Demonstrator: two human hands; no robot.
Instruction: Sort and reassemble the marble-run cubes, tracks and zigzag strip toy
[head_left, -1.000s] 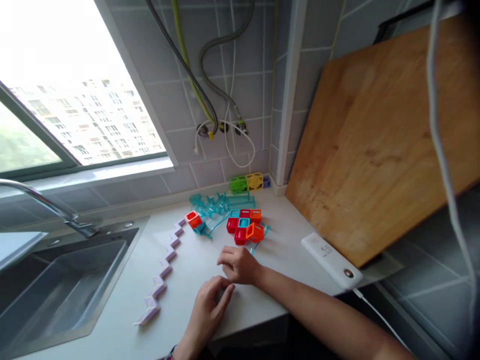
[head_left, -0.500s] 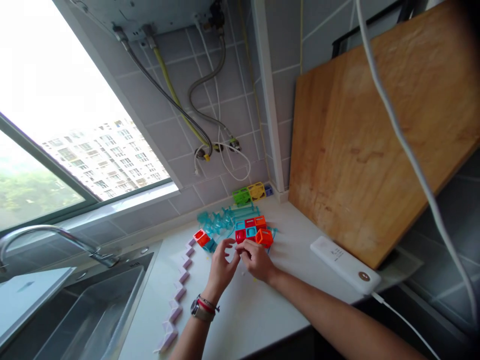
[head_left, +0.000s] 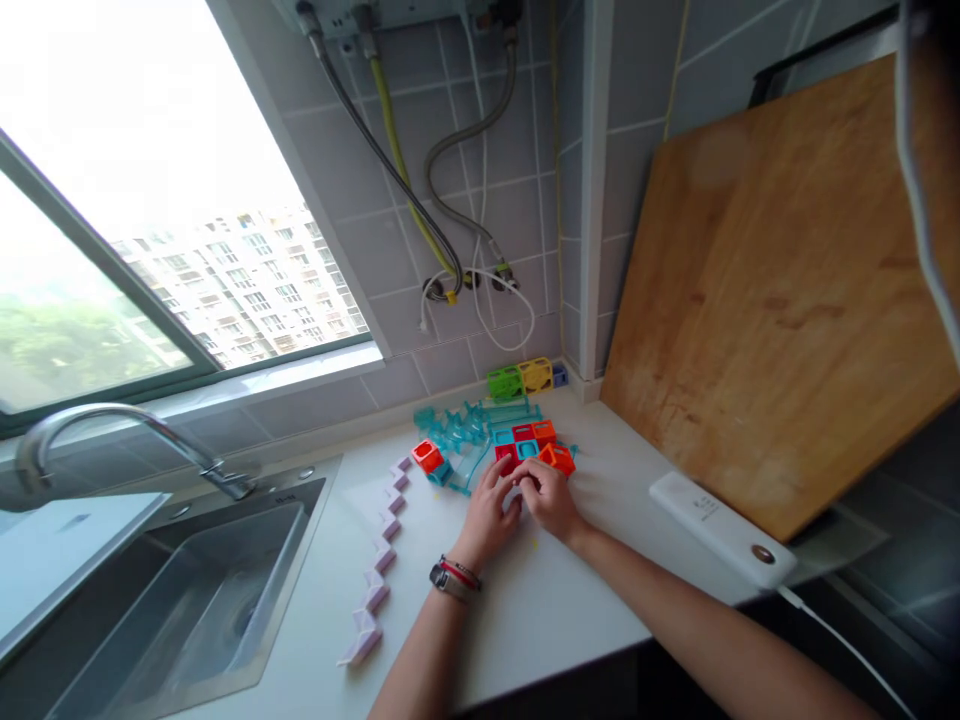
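Observation:
My left hand point(head_left: 491, 508) rests at the near edge of a cluster of red, blue and orange hollow blocks point(head_left: 527, 449), its fingers together at a red block. Beside it, my right hand point(head_left: 549, 497) is closed, fingertips meeting near the left fingers; anything between them is too small or hidden to name. An orange block point(head_left: 557, 459) sits just beyond the right knuckles. To the left lies a red-orange block point(head_left: 427, 456) joined to a teal one. Translucent teal pieces point(head_left: 465, 427) lie behind the cluster.
A zigzag row of pale purple pieces point(head_left: 385, 557) runs along the counter beside the sink point(head_left: 251, 590). Green point(head_left: 505, 383) and yellow blocks point(head_left: 537, 375) stand by the wall. At the right are a white power bank point(head_left: 720, 528) with a cable and a leaning wooden board point(head_left: 787, 290).
The view has shifted, so the counter items appear further right. My left hand has moved from spread, curved fingers to fingers laid against the red block. The right hand stays pinched beside it.

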